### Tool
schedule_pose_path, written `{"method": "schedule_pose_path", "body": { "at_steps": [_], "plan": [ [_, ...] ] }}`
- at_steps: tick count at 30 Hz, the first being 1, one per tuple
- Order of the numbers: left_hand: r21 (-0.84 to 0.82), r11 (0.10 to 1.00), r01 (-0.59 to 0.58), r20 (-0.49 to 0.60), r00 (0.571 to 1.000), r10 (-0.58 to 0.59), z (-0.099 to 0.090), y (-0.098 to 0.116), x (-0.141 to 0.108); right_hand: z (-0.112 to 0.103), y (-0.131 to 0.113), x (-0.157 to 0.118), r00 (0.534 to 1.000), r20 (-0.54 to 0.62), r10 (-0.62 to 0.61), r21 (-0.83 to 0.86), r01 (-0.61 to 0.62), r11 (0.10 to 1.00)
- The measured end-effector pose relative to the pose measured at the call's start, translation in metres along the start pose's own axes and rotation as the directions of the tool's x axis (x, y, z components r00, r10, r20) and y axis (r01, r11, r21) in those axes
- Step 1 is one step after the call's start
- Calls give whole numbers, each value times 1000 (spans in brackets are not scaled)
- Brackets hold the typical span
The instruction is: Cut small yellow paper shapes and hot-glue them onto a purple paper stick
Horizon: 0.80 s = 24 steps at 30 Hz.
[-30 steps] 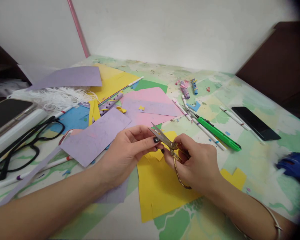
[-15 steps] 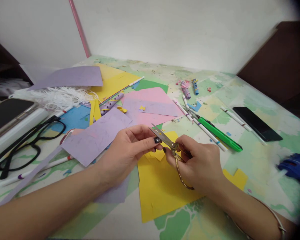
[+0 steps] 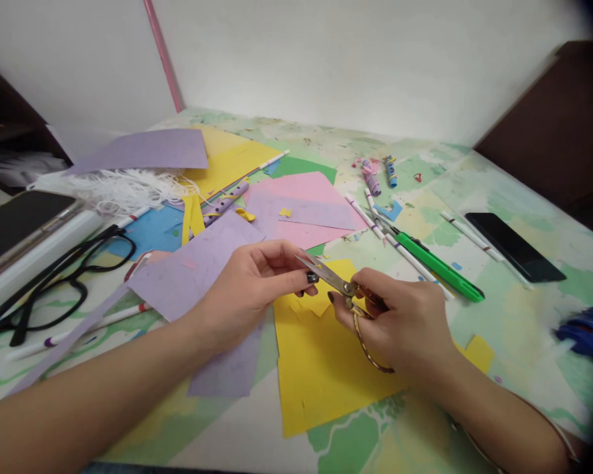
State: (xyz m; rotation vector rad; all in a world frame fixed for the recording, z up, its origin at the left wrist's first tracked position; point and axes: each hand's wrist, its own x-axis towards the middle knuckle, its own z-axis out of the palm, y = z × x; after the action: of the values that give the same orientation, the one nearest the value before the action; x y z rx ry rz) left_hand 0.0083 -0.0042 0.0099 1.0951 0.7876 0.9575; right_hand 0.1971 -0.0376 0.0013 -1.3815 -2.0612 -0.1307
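Likely in a home, a patterned green-and-white table (image 3: 227,434) is serving as a craft spot before a plain white wall (image 3: 350,66), with scissors (image 3: 346,288) being held above coloured paper (image 3: 326,368), and white string (image 3: 128,187), paper scraps (image 3: 246,215) and a green cutter (image 3: 439,264) lying about with eyeglasses (image 3: 74,282) and a phone (image 3: 514,247).

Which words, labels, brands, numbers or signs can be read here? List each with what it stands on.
No text can be read anywhere.
Scissors, green cutter: no readable marking.
Banded white sticks: any print is too small.
Left phone, right phone: dark screens, nothing readable.
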Motion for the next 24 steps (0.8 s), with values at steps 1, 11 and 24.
{"method": "schedule_pose_path", "body": {
  "at_steps": [1,11,24],
  "plan": [
    [16,1000,-3,0,1000,3,0,0,0,0,0,0,1000,5,-1,-5,1,1000],
    [86,996,-8,-7,1000,9,-4,2,0,-1,2,1,999,23,-23,-30,24,999],
    [137,990,26,0,1000,-26,-8,3,1,-1,4,0,998,43,-49,-63,52,997]
  ]
}}
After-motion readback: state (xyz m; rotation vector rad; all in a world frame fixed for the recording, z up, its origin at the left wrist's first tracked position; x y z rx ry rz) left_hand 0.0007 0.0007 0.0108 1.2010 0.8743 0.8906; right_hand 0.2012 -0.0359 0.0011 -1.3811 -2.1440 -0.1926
